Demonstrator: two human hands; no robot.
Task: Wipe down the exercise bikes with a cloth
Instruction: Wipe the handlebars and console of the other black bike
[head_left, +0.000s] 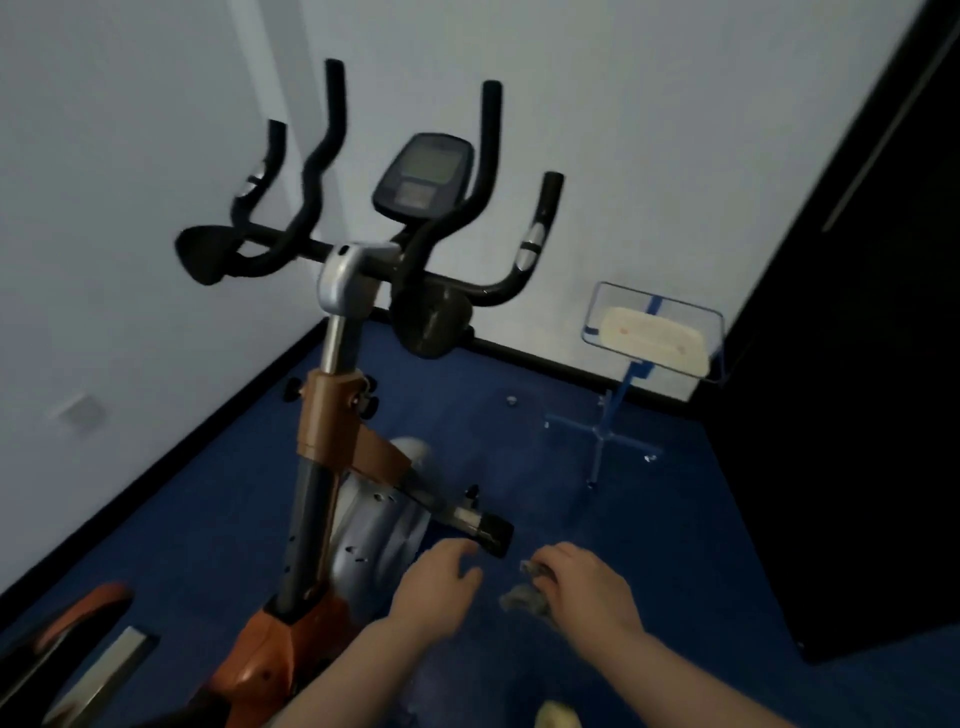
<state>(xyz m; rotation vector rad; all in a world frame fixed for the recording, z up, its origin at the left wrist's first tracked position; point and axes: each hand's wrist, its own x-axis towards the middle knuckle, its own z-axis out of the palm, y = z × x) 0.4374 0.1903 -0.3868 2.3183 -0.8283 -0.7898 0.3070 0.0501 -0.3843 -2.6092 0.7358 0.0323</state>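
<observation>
Right hand (582, 584) grips cloth (527, 597); left hand (434, 587) hovers, fingers spread.

Small indoor exercise room. Evidence: orange-framed exercise bike (332, 426) with console (423, 174) and black handlebars (332, 156); part of a second machine (78, 639); blue floor (675, 545); bare white walls (130, 208).

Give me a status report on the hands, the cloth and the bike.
Left hand open, empty, near frame tube end. Right hand gripping cloth, off the bike. Nothing in the way.
</observation>
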